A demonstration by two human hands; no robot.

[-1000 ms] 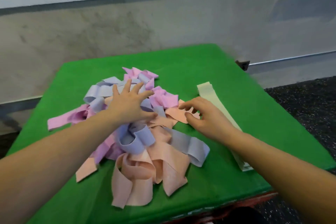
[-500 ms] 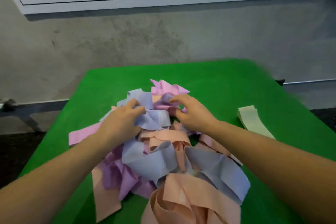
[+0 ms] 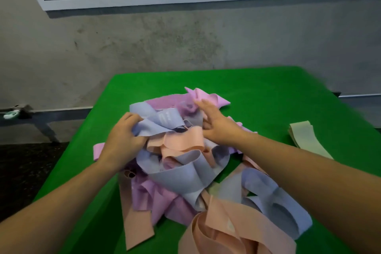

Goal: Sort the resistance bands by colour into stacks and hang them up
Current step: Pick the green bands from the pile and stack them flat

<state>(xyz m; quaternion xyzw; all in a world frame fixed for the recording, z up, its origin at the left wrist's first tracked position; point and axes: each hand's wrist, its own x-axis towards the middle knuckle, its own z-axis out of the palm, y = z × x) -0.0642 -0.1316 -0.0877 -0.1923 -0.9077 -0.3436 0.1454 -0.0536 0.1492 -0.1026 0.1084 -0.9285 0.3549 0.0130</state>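
Right under the fingers sits the tangled pile of resistance bands, pink, lavender-blue and peach all knotted together in the middle of the green tabletop. The left hand has its fingers curled round a lavender-blue band at the top of the heap, gripping it. The right hand rests on the pile just beyond, fingers loosely spread over a pink band; whether it's actually pinching anything can't be told. Well off to the right of the fingers lies a pale yellow band, flat and alone, which looks like the start of one colour stack.

So this reads as early sorting: nothing hung, most colours still mixed. Next move probably calls for teasing that blue band free while the other hand holds the heap down, since the loops look snagged through each other.
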